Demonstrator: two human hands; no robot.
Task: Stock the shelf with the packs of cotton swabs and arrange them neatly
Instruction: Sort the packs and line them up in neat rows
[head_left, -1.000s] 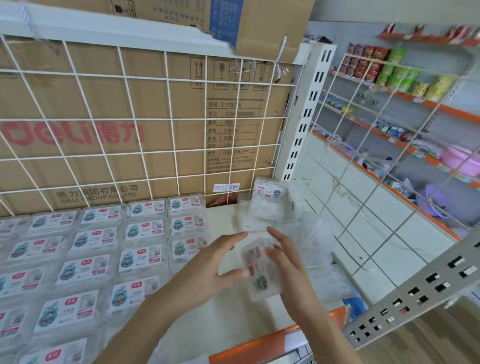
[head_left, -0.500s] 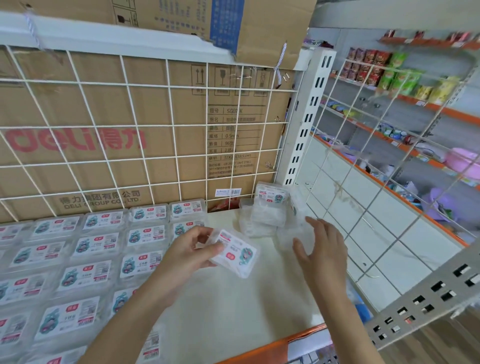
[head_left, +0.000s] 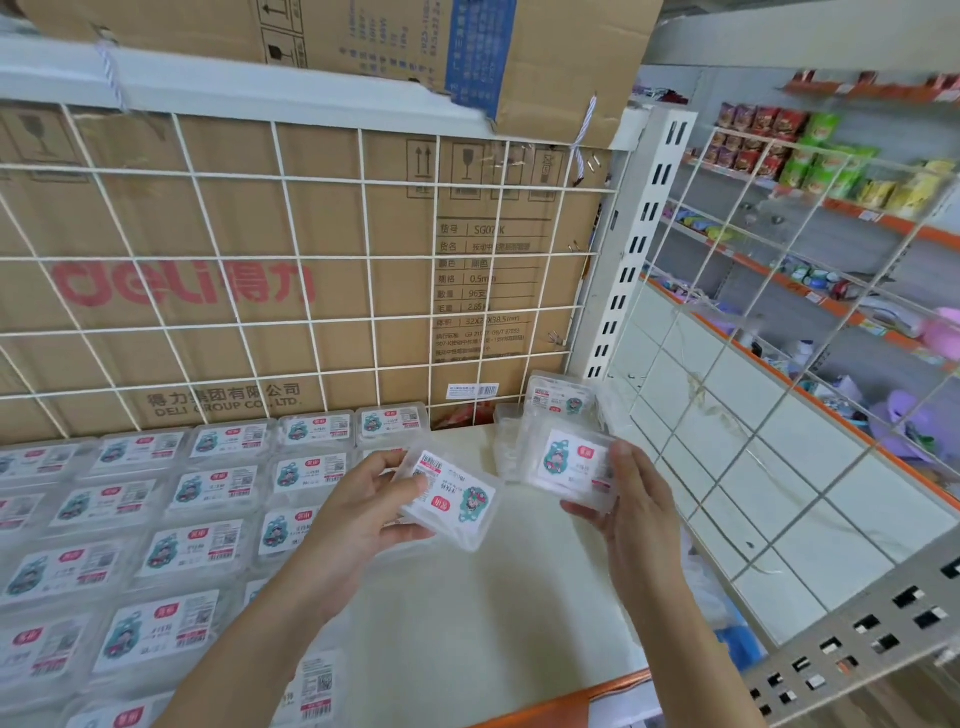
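Newly lifted, a second pack is held by the right grip, the first pack, clasped in the left grip, being nearer the stocked rows.

Clear packs, white-teal labels; white shelf

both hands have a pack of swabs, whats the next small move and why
Probably turn the pack in the left hand and lay it flat on the shelf beside the rows: its label sits skewed against theirs, and open shelf surface shows right of them. The right hand holds a second pack to follow.
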